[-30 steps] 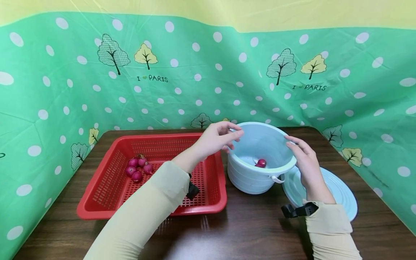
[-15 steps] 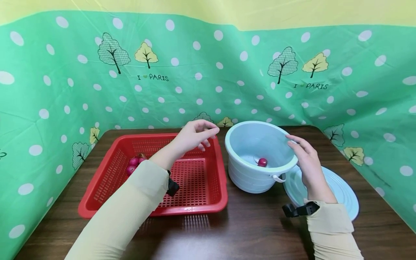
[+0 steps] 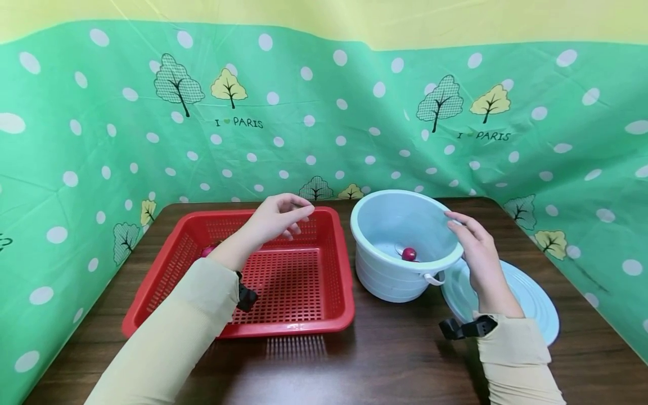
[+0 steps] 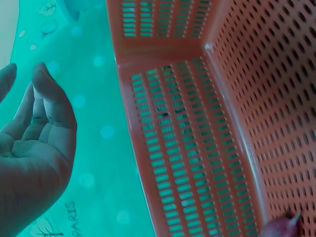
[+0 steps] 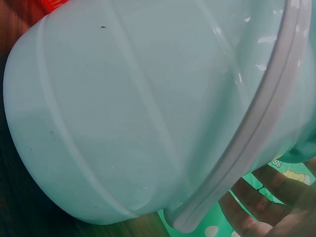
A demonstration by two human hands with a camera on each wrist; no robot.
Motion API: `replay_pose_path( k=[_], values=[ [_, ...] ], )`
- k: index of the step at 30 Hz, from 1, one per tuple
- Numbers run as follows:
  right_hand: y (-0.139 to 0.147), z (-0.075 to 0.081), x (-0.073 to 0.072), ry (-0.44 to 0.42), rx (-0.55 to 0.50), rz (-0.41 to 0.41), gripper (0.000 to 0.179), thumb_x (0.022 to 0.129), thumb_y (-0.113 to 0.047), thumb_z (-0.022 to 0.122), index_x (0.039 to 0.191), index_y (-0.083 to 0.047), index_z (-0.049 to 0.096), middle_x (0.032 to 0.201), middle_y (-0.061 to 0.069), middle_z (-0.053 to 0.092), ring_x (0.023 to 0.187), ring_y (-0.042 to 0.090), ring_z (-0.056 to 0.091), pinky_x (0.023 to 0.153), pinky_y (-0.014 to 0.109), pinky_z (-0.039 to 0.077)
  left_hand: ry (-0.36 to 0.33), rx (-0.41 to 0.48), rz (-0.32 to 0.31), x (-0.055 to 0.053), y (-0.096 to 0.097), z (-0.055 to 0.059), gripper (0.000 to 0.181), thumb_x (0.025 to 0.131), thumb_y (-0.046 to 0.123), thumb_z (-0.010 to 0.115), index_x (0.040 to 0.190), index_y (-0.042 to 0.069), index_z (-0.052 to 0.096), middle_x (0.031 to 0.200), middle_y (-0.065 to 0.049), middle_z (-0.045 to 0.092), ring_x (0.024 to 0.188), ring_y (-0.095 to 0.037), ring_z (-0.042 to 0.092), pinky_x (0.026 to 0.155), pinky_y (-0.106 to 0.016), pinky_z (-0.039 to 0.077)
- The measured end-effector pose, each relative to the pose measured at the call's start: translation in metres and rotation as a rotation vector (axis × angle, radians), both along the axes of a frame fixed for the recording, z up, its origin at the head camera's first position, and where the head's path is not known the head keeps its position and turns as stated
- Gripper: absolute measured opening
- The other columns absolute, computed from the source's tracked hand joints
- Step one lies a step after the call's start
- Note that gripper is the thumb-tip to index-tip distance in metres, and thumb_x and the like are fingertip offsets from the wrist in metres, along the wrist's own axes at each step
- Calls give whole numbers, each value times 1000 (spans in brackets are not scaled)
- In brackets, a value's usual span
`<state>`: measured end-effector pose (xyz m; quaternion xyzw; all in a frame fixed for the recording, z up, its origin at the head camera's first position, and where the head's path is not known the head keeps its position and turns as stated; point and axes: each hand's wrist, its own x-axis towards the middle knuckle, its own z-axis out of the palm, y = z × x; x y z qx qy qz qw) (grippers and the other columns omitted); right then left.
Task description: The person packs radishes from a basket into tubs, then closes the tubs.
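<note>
My left hand hangs over the red perforated basket in the head view, fingers loosely bent and nothing between them. Small red onions lie at the basket's left side, mostly hidden behind the left forearm; the left wrist view catches one onion at its lower edge. At right stands a light blue bucket with another red onion on its bottom. My right hand is at the bucket's right rim, fingertips touching it, fingers fairly straight; the right wrist view shows these fingers beside the rim.
A round light blue lid lies on the dark wooden table, right of the bucket and partly under the right forearm. Basket and bucket stand side by side with a narrow gap. Green dotted cloth hangs behind.
My left hand has moved left from the bucket's rim to above the basket, its forearm now covering most of the onions there. The right hand has stayed at the bucket's rim.
</note>
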<state>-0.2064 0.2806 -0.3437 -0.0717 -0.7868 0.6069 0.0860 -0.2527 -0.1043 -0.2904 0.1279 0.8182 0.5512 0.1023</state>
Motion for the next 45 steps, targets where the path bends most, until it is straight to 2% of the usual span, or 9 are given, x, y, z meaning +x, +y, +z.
replay_pose_path(
  k=[6,13,21,28,33,40,45],
  values=[
    [1,1,0,5,-10,5,49,102,-49,46,146,-27,49,154,9,33,127,24,36,112,71,22,15,-42,28,2,-18,-4,35,97,37,64,122,12,62,108,-11,66,85,-32,64,70,-32,57],
    [0,-1,0,-1,-10,0,49,102,-49,44,147,-28,48,155,9,33,129,23,36,112,68,24,-3,-76,66,4,-30,-10,36,97,36,63,124,12,62,115,-14,66,83,-26,64,71,-31,57],
    [-2,-2,1,24,-18,-10,49,102,-48,47,146,-26,50,154,8,34,131,23,37,111,68,25,3,-91,60,5,-33,-15,36,98,33,62,125,8,62,112,-13,66,84,-26,65,71,-31,57],
    [-3,0,1,8,-9,-18,49,102,-50,45,146,-28,50,155,8,34,130,22,38,111,66,27,-19,-112,73,5,-38,-21,37,98,35,61,127,11,61,118,-16,65,87,-28,66,77,-39,59],
    [-3,0,0,8,2,-16,49,102,-49,45,146,-27,49,154,8,35,128,21,39,109,62,31,-15,-126,81,4,-47,-27,38,98,35,62,126,9,61,119,-17,65,81,-23,66,77,-40,60],
    [-4,0,-1,6,-7,-16,49,102,-49,46,146,-28,49,155,7,34,130,22,37,111,65,27,-20,-140,97,4,-60,-30,39,98,34,62,126,8,60,116,-16,65,75,-18,64,74,-37,59],
    [-3,-2,-1,-4,-15,-17,49,102,-49,46,146,-28,49,157,10,31,133,27,34,113,68,23,-37,-156,100,5,-68,-30,39,97,34,63,126,8,60,114,-15,65,80,-24,66,75,-37,59]
  ],
)
